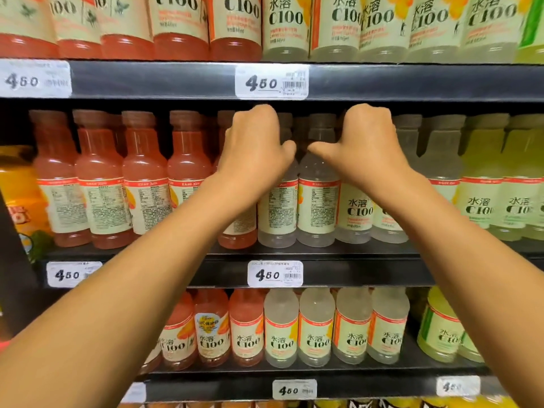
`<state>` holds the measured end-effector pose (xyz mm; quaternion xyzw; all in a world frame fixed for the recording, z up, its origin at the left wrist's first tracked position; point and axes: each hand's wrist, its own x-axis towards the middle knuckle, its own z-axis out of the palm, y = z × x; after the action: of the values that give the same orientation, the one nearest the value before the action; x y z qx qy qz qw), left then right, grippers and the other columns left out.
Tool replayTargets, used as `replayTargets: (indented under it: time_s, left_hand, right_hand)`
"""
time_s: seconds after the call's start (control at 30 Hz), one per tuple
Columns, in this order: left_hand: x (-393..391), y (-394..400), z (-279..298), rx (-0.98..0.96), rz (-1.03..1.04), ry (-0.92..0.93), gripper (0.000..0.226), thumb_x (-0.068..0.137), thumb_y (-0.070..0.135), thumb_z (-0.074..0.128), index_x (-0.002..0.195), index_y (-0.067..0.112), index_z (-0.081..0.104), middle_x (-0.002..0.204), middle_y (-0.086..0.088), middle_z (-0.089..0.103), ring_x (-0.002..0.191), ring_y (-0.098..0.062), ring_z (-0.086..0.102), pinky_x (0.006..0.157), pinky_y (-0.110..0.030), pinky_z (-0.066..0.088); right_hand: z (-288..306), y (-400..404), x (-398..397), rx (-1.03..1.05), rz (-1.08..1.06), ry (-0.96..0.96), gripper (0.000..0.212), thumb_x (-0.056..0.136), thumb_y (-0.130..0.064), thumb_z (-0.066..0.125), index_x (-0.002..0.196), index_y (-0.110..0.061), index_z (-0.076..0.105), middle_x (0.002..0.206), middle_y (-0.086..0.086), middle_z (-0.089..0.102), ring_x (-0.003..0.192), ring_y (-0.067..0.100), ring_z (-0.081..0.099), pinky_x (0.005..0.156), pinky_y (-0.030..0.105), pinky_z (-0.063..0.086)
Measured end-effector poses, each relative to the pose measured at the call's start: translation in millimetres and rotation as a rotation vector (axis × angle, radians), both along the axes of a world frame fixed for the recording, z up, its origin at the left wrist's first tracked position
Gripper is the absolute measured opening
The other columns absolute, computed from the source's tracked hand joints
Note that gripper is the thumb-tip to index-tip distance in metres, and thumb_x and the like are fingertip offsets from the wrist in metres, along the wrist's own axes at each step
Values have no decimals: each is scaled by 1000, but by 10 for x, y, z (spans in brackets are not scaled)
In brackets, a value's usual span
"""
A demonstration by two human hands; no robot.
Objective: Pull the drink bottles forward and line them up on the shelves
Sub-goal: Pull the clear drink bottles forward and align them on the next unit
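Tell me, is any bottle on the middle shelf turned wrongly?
Yes. The pink bottles and two clear bottles on the middle shelf show back labels, while neighbouring clear ones show the C100 front.

White price tags [271, 82] reading 4.50 clipped on shelf front edges; orange package [17, 187] at far left edge.

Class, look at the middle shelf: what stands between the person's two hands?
In the head view, one clear bottle stands between the left hand and the right hand; both thumbs point toward its neck. Its label shows the printed back panel.
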<state>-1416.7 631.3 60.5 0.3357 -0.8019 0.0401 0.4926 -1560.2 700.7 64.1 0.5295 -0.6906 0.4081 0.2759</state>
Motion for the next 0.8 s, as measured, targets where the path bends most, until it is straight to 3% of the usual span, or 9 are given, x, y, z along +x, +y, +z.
replayTargets:
  time_s: [0.1, 0.23, 0.43, 0.53, 0.6, 0.7, 0.8]
  left_hand:
    - [51, -32, 37, 59, 11, 23, 30, 78, 22, 67, 66, 12, 41, 78, -12, 56, 75, -34, 56, 60, -31, 34]
    - [76, -44, 34, -8, 38, 32, 33, 73, 28, 74, 68, 11, 46, 81, -13, 59, 78, -33, 58, 61, -31, 35]
    - [50, -7, -29, -18, 20, 51, 29, 78, 28, 68, 67, 13, 45, 73, -8, 55, 73, -31, 55, 56, -30, 33]
    - [65, -35, 19, 42, -17, 71, 17, 81, 19, 64, 75, 7, 53, 81, -12, 59, 80, -30, 56, 59, -30, 36]
    - [75, -52, 44, 43, -10, 83, 16, 80, 17, 64, 83, 3, 58, 85, -13, 61, 84, -29, 57, 61, -30, 39]
    - [94, -77, 31, 16, -16, 85, 22, 78, 25, 69, 92, 7, 64, 93, -10, 66, 93, -27, 59, 72, -35, 49]
    - [98, -66, -6, -71, 18, 101, 23, 76, 29, 72, 80, 10, 59, 86, -8, 62, 84, -29, 57, 63, -33, 39]
  right_hand:
    - [15, -6, 20, -7, -9, 44, 40, 75, -49, 76, 81, -11, 66, 80, 7, 63, 75, 26, 58, 57, 28, 39]
    - [13, -41, 11, -7, -25, 51, 29, 78, -36, 76, 80, -9, 64, 84, 10, 61, 81, 31, 59, 60, 29, 38]
    - [26, -22, -48, 36, 26, 6, 28, 77, -35, 73, 75, -8, 65, 70, 6, 59, 66, 23, 57, 46, 23, 31]
    - [39, -20, -38, 26, 27, 28, 30, 77, -38, 74, 74, -10, 64, 67, 3, 58, 63, 17, 54, 46, 24, 33]
    - [31, -34, -16, 3, 14, 56, 35, 76, -44, 75, 78, -10, 67, 74, 5, 62, 70, 21, 58, 52, 27, 40]
    - [2, -57, -8, -13, -23, 72, 34, 77, -41, 76, 80, -8, 66, 80, 10, 61, 75, 28, 55, 58, 30, 38]
    - [-7, -60, -31, 6, 11, 16, 31, 79, -37, 74, 80, -7, 66, 82, 13, 63, 78, 31, 59, 59, 31, 41]
